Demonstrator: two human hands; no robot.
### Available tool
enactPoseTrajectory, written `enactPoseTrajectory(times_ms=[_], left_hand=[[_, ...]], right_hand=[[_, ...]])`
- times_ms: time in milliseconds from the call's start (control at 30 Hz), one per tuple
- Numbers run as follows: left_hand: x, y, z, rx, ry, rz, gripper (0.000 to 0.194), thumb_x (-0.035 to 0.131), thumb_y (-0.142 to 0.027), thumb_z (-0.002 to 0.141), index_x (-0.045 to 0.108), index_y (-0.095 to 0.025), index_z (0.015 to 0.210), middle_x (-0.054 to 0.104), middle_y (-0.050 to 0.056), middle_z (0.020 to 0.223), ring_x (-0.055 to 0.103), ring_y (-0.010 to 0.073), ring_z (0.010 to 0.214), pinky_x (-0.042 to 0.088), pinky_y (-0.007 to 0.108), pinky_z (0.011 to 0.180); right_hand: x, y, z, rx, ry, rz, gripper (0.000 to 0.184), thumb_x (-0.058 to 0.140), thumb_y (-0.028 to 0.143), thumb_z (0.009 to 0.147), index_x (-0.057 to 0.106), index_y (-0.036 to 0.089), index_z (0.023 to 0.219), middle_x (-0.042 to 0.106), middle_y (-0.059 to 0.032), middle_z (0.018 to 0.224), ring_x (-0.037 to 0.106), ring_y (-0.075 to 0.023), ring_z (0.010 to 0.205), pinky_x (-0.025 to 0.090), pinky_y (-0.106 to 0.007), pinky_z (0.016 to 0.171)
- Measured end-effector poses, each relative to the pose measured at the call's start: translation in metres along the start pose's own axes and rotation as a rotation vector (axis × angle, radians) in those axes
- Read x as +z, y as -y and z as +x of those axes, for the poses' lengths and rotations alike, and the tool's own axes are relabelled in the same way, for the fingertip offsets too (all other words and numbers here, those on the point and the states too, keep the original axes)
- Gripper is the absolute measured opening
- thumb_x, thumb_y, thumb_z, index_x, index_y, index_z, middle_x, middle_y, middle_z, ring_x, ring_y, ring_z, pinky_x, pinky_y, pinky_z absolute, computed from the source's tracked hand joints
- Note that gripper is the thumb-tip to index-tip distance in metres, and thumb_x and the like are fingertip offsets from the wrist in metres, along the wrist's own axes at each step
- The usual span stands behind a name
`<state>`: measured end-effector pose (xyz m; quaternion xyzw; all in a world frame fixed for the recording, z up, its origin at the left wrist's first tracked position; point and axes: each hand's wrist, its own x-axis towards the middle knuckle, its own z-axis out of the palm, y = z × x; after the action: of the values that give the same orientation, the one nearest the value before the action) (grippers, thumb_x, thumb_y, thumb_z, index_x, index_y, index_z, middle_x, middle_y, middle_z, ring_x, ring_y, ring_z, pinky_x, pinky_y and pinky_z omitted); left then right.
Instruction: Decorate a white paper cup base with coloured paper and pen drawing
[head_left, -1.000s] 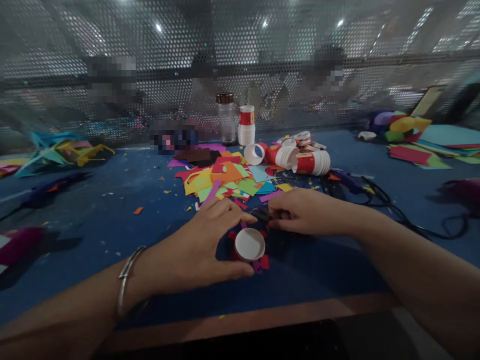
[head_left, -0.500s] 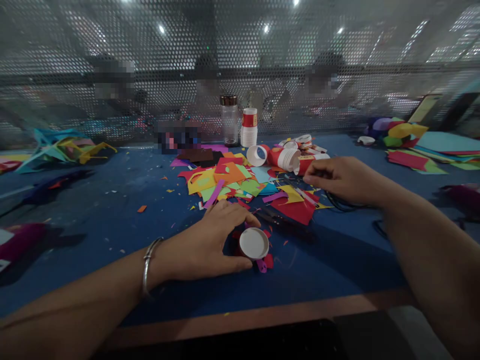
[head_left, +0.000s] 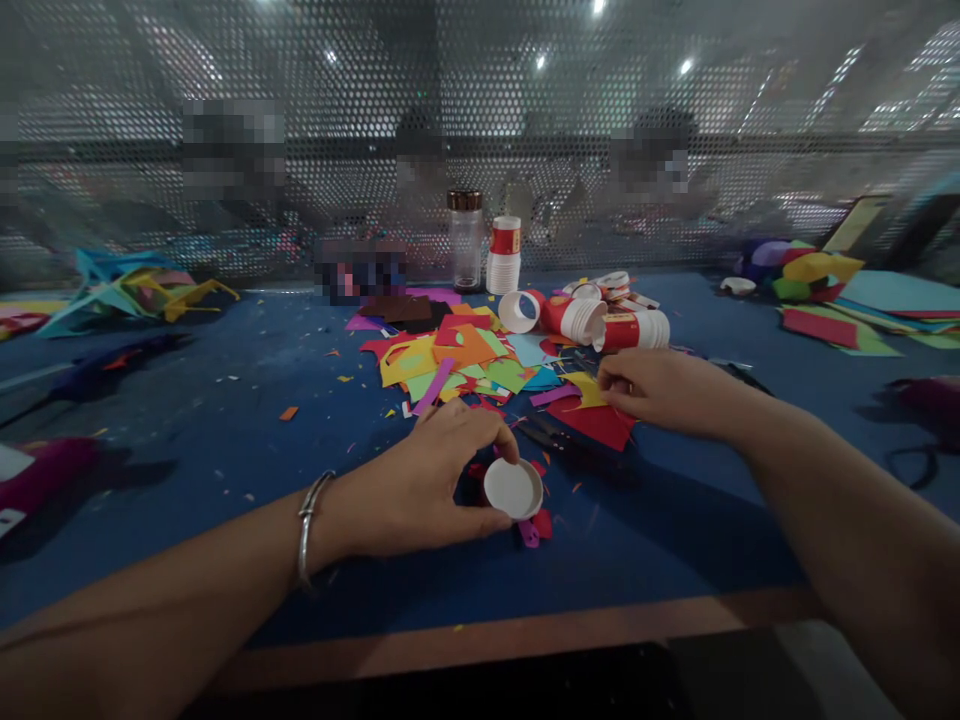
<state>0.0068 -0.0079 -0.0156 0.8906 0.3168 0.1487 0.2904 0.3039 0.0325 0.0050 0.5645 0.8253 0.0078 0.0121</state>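
White round paper cup point(head_left: 513, 490) sits near the front edge of the blue tabletop point(head_left: 225, 420), pale rimmed face up, roughly midway across the view. Left hand point(head_left: 409, 490) is curled around its left side: index finger at the far rim, thumb at the near side, so gripped between the two. Silver metal bangle point(head_left: 306, 520) on that wrist. Small red and purple paper bits point(head_left: 530, 534) poke out around the cup's lower edge. Right hand point(head_left: 660, 385) is farther out and to the right, fingers bent inward, tips at the edge of a yellow paper scrap point(head_left: 581, 388) and over a red paper sheet point(head_left: 596, 425); can't tell if it has hold of anything. Dark slim hand tool point(head_left: 551, 437) lies between the cup and the red sheet, far end lost in shadow. Beyond the hands: loose heap of multicoloured paper scraps point(head_left: 457, 350), orange and yellow uppermost. Right of the heap, red-and-white stacked paper cups point(head_left: 634, 330) on their side, just past the right hand, with more tipped cups next to them. Farther back, an upright red-and-white cup stack point(head_left: 504, 260) stands just beside a clear bottle with a brown lid point(head_left: 466, 245), both in front of a perforated metal screen point(head_left: 495, 110). Far left: blue and yellow folded paper shapes point(head_left: 124, 285). Far right: flat coloured paper sheets point(head_left: 900, 295), light blue on top.
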Motion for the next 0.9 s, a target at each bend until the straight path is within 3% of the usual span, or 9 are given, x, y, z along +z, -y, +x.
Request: enactPoseTrajectory(times_ms=[267, 500, 733, 900], left_hand=[[0.0, -0.001, 0.002, 0.008, -0.012, -0.001, 0.038, 0.077, -0.033, 0.08, 0.057, -0.023, 0.111, 0.064, 0.005, 0.115, 0.057, 0.0252, 0.107, 0.046, 0.043, 0.094], [0.001, 0.003, 0.002, 0.009, -0.005, -0.01, 0.038, 0.076, -0.035, 0.08, 0.059, -0.022, 0.111, 0.065, 0.005, 0.114, 0.057, 0.0252, 0.106, 0.046, 0.043, 0.092], [0.002, 0.004, 0.002, 0.015, -0.014, -0.007, 0.04, 0.077, -0.036, 0.08, 0.058, -0.022, 0.112, 0.064, 0.006, 0.117, 0.057, 0.025, 0.108, 0.046, 0.04, 0.093], [0.003, 0.006, 0.002, 0.006, -0.021, -0.005, 0.04, 0.077, -0.036, 0.08, 0.058, -0.023, 0.112, 0.065, 0.005, 0.116, 0.058, 0.0251, 0.106, 0.047, 0.04, 0.091]], right_hand=[[0.007, -0.001, 0.004, 0.007, -0.001, 0.013, 0.017, 0.05, 0.016, 0.082, 0.065, 0.018, 0.09, 0.07, -0.0097, 0.087, 0.064, -0.0228, 0.078, 0.042, -0.031, 0.071], [-0.001, 0.002, 0.0, 0.054, -0.021, 0.08, 0.016, 0.05, 0.017, 0.081, 0.065, 0.02, 0.087, 0.065, -0.0025, 0.072, 0.059, -0.0184, 0.064, 0.039, -0.028, 0.063], [-0.017, 0.017, -0.008, 0.125, -0.18, 0.552, 0.018, 0.049, 0.022, 0.084, 0.067, 0.02, 0.085, 0.057, -0.0003, 0.06, 0.051, -0.015, 0.053, 0.041, -0.028, 0.054], [-0.017, 0.029, -0.012, 0.12, -0.3, 0.955, 0.018, 0.052, 0.014, 0.071, 0.067, 0.018, 0.08, 0.063, -0.001, 0.062, 0.056, -0.0123, 0.053, 0.045, -0.026, 0.054]])
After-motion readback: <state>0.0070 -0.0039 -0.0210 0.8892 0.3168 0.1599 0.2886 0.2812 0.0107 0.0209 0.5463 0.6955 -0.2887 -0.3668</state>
